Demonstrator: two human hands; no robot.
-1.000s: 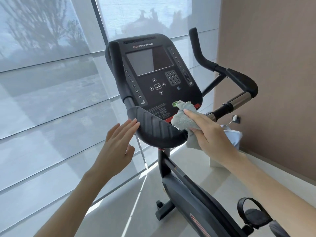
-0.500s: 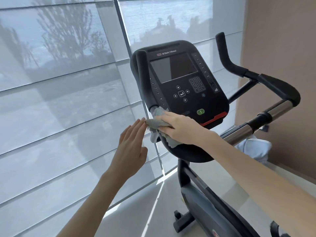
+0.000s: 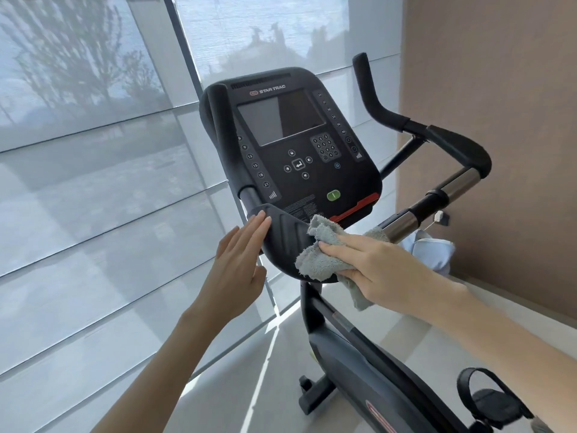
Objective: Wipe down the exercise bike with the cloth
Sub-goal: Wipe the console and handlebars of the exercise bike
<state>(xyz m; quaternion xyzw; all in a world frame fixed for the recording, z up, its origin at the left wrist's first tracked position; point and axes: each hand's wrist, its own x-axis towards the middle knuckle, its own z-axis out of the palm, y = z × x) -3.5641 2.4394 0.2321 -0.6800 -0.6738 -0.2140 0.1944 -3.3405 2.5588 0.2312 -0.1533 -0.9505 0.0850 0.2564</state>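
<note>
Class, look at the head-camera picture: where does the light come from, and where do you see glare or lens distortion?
Head view: daylight comes through the shaded window; the console screen shows a pale reflection; a bright streak crosses the floor; the window's bars bow, wide-angle distortion.

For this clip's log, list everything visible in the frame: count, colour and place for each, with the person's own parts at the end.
exercise bike: one, black, centre to lower right
console: one, black, dark screen, green button and red strip at bottom, top of bike
handlebars: one set, black with silver sections, either side of console
pedal: one, black with strap, lower right
cloth: one, grey, bunched on the grip pad below the console
window blinds: pale grey, left and behind
wall: brown, right
bag-like item: one, pale blue, floor by wall
left hand: open, fingertips at grip pad
right hand: pressing cloth
</note>
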